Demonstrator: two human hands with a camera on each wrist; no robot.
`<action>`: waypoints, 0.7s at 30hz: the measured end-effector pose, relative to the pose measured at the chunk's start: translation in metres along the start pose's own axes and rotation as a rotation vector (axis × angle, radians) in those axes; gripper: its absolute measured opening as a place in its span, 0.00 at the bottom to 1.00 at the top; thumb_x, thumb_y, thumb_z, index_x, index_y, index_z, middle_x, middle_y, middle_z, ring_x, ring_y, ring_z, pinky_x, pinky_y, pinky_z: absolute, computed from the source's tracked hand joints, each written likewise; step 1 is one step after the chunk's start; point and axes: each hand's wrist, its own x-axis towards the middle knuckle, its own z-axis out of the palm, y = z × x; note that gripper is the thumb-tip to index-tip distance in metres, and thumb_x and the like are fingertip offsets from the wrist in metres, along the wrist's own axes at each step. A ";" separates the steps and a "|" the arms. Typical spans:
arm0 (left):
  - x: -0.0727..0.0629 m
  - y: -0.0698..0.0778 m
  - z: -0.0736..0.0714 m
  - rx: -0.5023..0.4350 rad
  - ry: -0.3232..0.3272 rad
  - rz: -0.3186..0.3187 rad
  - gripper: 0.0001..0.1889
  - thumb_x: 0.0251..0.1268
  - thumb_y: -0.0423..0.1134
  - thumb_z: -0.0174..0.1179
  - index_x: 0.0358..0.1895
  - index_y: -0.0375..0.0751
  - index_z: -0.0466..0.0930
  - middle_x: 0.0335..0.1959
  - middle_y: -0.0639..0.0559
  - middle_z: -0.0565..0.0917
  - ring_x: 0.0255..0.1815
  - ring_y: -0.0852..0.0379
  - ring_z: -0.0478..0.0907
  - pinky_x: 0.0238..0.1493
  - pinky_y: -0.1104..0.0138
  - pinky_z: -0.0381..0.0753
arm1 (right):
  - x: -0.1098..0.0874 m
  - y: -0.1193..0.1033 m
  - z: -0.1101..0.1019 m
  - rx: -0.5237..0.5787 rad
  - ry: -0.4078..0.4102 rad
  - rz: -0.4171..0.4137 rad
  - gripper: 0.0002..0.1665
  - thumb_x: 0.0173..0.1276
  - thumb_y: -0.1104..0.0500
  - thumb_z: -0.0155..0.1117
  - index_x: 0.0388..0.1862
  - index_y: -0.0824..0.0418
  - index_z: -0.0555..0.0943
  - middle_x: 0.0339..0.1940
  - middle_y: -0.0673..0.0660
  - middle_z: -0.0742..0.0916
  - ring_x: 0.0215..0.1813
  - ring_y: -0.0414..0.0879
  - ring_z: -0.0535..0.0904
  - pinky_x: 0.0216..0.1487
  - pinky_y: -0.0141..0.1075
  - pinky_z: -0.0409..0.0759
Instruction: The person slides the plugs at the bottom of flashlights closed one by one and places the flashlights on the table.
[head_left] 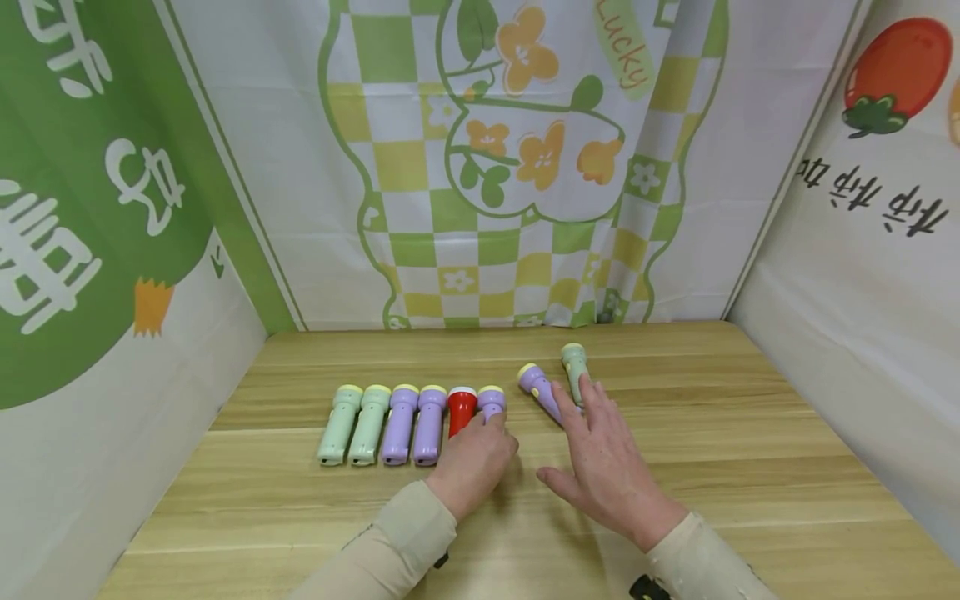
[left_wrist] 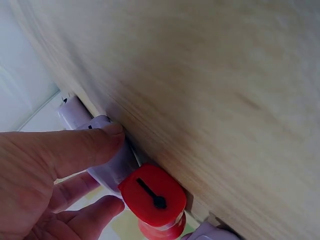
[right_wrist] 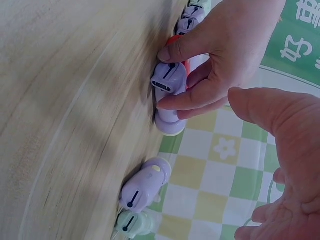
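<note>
My left hand (head_left: 476, 462) pinches a purple flashlight (right_wrist: 170, 77) between thumb and fingers, at the right end of a row on the table. Directly left of it lies a red flashlight (head_left: 462, 408) with a white rim, partly covered by that hand in the head view. My right hand (head_left: 603, 454) is held with its fingers extended, holding nothing. Just past its fingertips lie a slanted purple flashlight (head_left: 536, 385) and a light green flashlight (head_left: 574, 367), both with yellow rims; the fingers overlap their lower ends in the head view.
Two light green flashlights (head_left: 341, 425) and two purple flashlights (head_left: 430, 427) lie side by side farther left in the row, heads pointing away from me. The wooden table (head_left: 712, 400) ends at a patterned curtain (head_left: 525, 275), with printed cloth walls on both sides.
</note>
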 end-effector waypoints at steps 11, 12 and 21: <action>0.003 -0.003 -0.009 -0.038 -0.006 0.030 0.03 0.57 0.36 0.70 0.31 0.48 0.86 0.36 0.49 0.83 0.36 0.48 0.78 0.32 0.62 0.84 | -0.002 0.005 -0.001 -0.047 0.014 -0.009 0.63 0.55 0.43 0.83 0.82 0.63 0.61 0.79 0.81 0.62 0.77 0.80 0.59 0.74 0.70 0.61; 0.005 -0.003 -0.010 -0.054 -0.010 0.027 0.03 0.57 0.37 0.71 0.31 0.48 0.85 0.35 0.49 0.83 0.36 0.49 0.78 0.32 0.62 0.83 | -0.002 0.006 -0.001 -0.053 0.008 -0.003 0.63 0.56 0.43 0.83 0.82 0.62 0.60 0.79 0.80 0.62 0.78 0.79 0.59 0.74 0.71 0.61; 0.023 -0.004 -0.011 -0.043 -0.025 0.027 0.23 0.52 0.56 0.78 0.43 0.47 0.82 0.39 0.52 0.84 0.41 0.52 0.82 0.35 0.61 0.85 | -0.004 0.010 -0.002 -0.097 -0.023 0.066 0.67 0.56 0.33 0.79 0.85 0.56 0.56 0.81 0.77 0.62 0.79 0.78 0.57 0.71 0.77 0.59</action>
